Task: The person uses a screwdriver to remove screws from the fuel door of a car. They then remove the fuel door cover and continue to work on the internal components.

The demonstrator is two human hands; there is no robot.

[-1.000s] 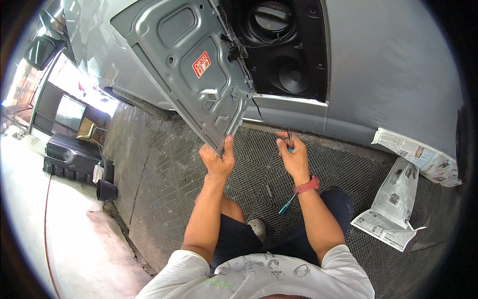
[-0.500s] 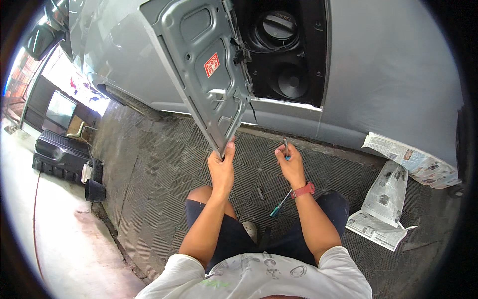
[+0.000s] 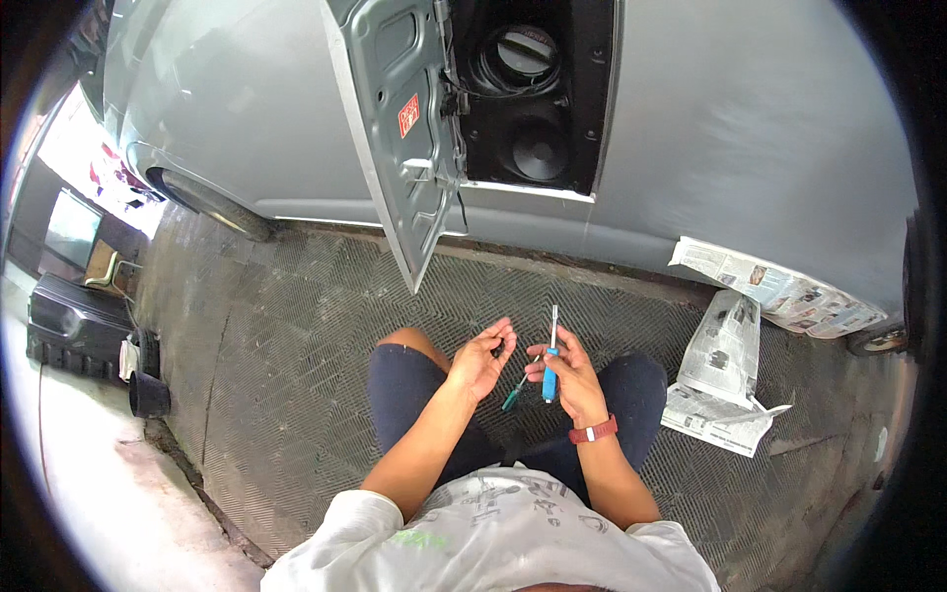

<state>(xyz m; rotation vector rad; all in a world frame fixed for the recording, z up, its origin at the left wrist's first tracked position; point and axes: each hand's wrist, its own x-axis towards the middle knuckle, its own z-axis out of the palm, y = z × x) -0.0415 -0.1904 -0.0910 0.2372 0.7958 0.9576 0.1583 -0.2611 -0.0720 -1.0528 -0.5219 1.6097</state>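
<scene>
My right hand (image 3: 575,383) is wrapped round the blue handle of a nut driver (image 3: 549,378), its thick silver shaft pointing up toward the vehicle. Beside it, my left hand (image 3: 479,363) is curled with thumb and fingertips together; whatever it holds, if anything, is too small to make out. Between my knees a screwdriver (image 3: 511,398) with a teal handle lies on the floor, partly hidden by my right fingers. Ahead, the grey fuel door (image 3: 395,148) hangs open on its hinge, touched by neither hand. Behind it are a black filler cap (image 3: 526,51) and a round black cover (image 3: 539,150).
The grey vehicle side (image 3: 730,128) spans the far side. Newspaper sheets (image 3: 720,350) hang from its lower edge and lie on the ribbed floor mat (image 3: 286,326) at right. At far left are a black panel (image 3: 74,326) and a black bucket (image 3: 149,395).
My left hand has let go of the fuel door's lower corner and drawn back toward me. The right hand has lowered slightly, and the nut driver now shows fully. The view has shifted.
</scene>
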